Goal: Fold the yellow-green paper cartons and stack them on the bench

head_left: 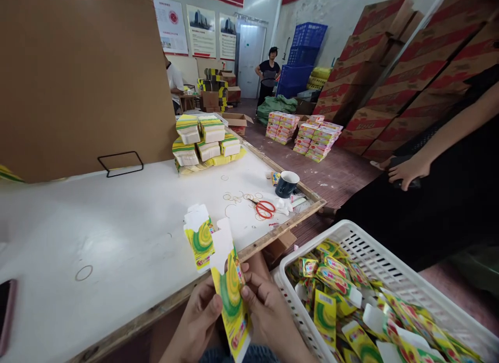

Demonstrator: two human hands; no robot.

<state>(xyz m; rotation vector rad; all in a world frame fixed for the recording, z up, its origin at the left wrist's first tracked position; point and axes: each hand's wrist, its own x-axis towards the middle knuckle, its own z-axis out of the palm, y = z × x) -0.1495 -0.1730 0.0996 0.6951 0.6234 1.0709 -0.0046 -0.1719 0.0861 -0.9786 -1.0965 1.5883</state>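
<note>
Between my two hands, just over the table's front edge, is a yellow and green printed carton (231, 295) with its white end flap standing up. My left hand (200, 316) grips its left edge, thumb on the front. On the opposite edge my right hand (268, 311) pinches it with thumb and fingers. Behind it, a small stack of similar flat cartons (199, 241) lies on the white table (128, 238). Right of my hands stands a white plastic basket (346, 230) heaped with yellow and green cartons (325, 313).
Bundled cartons (208, 144) are piled at the table's far end. Red-handled scissors (265, 209), rubber bands (234, 197) and a dark mug (287, 184) sit near the right corner. A person in black (413, 196) stands beside the basket. A phone (8, 311) lies at left.
</note>
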